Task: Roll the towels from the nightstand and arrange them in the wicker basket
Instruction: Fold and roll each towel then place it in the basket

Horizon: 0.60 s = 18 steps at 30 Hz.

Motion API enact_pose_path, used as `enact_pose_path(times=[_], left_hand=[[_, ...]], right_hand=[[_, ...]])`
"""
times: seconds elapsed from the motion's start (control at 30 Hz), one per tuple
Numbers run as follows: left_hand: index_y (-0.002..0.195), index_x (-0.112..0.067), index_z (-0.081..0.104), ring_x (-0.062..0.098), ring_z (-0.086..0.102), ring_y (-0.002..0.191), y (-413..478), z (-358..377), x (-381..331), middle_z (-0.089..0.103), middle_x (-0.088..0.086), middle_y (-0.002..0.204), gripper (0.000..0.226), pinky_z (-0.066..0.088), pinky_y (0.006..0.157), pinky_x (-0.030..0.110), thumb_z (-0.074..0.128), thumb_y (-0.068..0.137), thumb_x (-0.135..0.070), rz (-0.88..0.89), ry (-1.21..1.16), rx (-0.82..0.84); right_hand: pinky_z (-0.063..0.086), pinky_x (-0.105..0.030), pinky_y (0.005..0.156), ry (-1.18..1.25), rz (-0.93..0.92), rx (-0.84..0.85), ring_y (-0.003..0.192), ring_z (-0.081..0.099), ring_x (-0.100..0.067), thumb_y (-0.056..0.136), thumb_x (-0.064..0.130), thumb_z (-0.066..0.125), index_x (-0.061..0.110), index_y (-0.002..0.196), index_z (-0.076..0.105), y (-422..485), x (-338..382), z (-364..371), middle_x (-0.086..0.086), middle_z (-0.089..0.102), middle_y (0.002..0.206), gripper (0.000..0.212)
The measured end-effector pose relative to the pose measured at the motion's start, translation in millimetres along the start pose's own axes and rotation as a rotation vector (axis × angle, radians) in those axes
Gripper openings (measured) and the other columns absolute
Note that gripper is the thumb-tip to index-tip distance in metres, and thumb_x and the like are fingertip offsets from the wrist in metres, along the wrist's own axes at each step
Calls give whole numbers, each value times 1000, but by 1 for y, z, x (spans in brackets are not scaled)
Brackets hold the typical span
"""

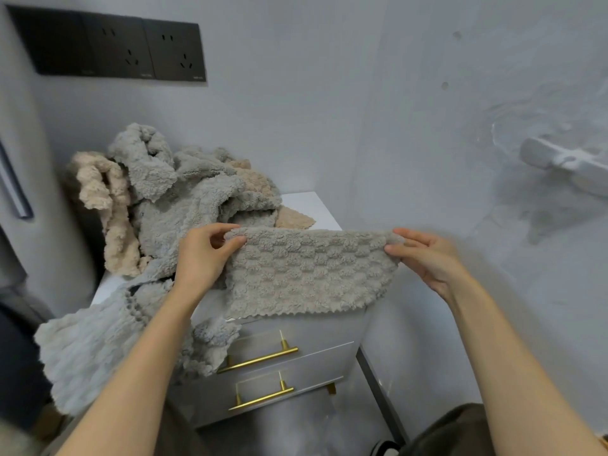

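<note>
Left hand and right hand pinch grey towel over towel-heaped nightstand.

Left hand: raised, back toward the camera, thumb and forefinger pinching the top left corner of the grey towel.
Right hand: level with the left, thumb and fingers pinching the top right corner, fingers pointing left.
Arms: 2 bare forearms reach forward, hands well apart.
</note>
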<state>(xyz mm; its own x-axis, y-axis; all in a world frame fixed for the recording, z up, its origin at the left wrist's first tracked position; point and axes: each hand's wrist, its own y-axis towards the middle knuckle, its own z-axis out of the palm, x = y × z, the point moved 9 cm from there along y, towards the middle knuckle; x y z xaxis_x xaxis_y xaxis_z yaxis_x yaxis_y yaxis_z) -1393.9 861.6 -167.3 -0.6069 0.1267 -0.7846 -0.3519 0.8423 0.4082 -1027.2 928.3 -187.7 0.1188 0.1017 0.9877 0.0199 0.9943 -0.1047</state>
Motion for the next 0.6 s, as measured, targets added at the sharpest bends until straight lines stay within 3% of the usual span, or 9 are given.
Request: enact_pose_path(times=[0.17, 0.27, 0.33, 0.4, 0.47, 0.53, 0.6], left_hand=[[90, -19, 74, 2, 61, 69, -2, -1, -8, 67, -11, 74, 11, 41, 61, 13, 71, 84, -27, 67, 33, -20], [77, -20, 68, 17, 58, 69, 3, 1, -4, 65, 2, 72, 17, 42, 60, 20, 65, 87, -33, 54, 45, -15], [75, -21, 61, 24, 58, 77, 6, 5, -1, 63, 8, 81, 22, 45, 69, 30, 59, 91, -36, -13, -88, 24], [87, -19, 60, 19, 57, 83, 3, 13, -2, 62, 7, 90, 23, 45, 75, 33, 52, 94, -40, -120, -295, 92], [97, -17, 57, 18, 50, 75, 1, 19, -5, 54, 7, 85, 28, 42, 67, 30, 48, 95, -44, -179, -408, 116], [99, -17, 54, 14, 42, 69, -1, 20, -10, 47, 6, 84, 27, 36, 58, 24, 46, 97, -42, -180, -410, 91], [98, -14, 52, 14, 42, 68, -2, 23, -12, 45, 5, 88, 27, 34, 55, 22, 45, 98, -40, -169, -381, 78]], right_hand=[[54, -24, 74, -395, -268, -167, 73, 67, -12, 67, 9, 85, 20, 82, 72, -1, 20, -12, -4, 72, 79, 23], [49, -20, 71, -466, -372, -162, 71, 59, -9, 75, 16, 80, 23, 76, 70, -4, 31, -8, 2, 68, 77, 13], [47, -12, 71, -400, -376, -112, 78, 59, -5, 84, 15, 72, 20, 84, 66, -5, 35, -2, 4, 68, 87, 8], [47, -15, 71, -247, -355, -58, 74, 60, -2, 91, 14, 64, 22, 88, 59, -5, 37, 3, 9, 69, 82, 9], [46, -16, 61, -151, -353, -66, 60, 59, 0, 94, 16, 59, 23, 92, 51, -8, 41, 5, 11, 67, 66, 10], [44, -17, 53, -122, -378, -110, 55, 57, -3, 96, 19, 57, 21, 97, 46, -13, 46, 5, 7, 63, 64, 11], [43, -24, 54, -181, -430, -154, 58, 53, -12, 97, 21, 55, 25, 96, 43, -16, 51, 6, 1, 58, 67, 13]])
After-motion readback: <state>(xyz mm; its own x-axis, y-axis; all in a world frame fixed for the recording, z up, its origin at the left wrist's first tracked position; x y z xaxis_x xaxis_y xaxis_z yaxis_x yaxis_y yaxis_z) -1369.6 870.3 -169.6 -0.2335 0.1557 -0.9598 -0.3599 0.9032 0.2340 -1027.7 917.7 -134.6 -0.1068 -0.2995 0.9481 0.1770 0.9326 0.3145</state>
